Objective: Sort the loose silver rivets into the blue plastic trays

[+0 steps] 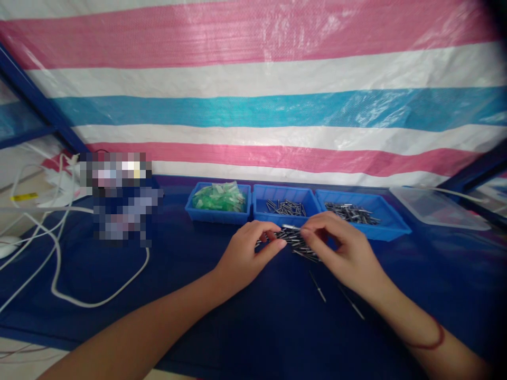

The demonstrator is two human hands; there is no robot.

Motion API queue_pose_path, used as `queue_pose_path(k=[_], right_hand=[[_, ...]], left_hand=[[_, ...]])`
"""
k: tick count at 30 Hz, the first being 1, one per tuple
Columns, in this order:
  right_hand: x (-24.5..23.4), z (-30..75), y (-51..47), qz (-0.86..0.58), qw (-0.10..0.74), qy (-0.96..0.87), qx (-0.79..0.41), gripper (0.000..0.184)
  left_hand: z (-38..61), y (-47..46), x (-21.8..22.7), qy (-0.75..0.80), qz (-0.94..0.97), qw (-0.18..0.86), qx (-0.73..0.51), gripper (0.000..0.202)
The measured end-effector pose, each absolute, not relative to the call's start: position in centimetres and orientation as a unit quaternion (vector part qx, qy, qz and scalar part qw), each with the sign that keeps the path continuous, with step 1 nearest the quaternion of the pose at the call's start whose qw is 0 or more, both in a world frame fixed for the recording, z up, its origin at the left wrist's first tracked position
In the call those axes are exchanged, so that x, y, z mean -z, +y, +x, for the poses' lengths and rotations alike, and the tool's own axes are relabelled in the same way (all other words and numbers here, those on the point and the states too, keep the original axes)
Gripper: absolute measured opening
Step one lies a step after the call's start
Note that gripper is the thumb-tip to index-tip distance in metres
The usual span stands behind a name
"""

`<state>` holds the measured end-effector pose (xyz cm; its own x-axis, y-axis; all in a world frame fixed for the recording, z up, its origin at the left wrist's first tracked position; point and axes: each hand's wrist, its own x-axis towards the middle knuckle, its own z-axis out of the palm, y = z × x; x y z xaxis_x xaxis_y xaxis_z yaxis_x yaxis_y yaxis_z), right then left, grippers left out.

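A pile of blind rivets with thin dark stems lies on the blue table between my hands. At its left edge, my left hand has curled fingers and the thumb apart, with rivets showing behind the gap. My right hand is over the pile's right side, its thumb and fingertips pinched together on one silvery rivet. Two loose rivets lie nearer to me, one rivet left of the other rivet. The right fingers hide part of the pile.
Behind the pile stand three blue bins: one bin with green plastic packets, two bins with rivets. A clear plastic lid lies at right. White cables and a blurred-out object occupy the left.
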<state>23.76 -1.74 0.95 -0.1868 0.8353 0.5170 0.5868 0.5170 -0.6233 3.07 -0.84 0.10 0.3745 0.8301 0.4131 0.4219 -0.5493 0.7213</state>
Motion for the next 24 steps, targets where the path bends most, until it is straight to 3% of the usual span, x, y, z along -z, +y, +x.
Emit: queue_pose_path(k=[4,7,13,24], right_hand=[[-2.1,27.9,-0.4,-0.587,0.456,-0.668,0.031,0.013],[-1.8,31.0,0.7,-0.661,0.403,-0.618,0.136,0.018],[0.5,33.3,2.4,-0.696,0.296,-0.641,0.133,0.027],[0.3,28.8,1.3,-0.594,0.356,-0.713,0.110,0.019]], left_hand=[[2.8,-0.7,-0.5,0.401,0.818,0.177,-0.373,0.012],[2.6,-0.6,-0.6,0.409,0.836,0.138,-0.338,0.012],[2.3,-0.7,0.2,0.434,0.869,0.078,-0.225,0.025],[2.1,-0.3,0.3,0.421,0.896,0.054,-0.134,0.024]])
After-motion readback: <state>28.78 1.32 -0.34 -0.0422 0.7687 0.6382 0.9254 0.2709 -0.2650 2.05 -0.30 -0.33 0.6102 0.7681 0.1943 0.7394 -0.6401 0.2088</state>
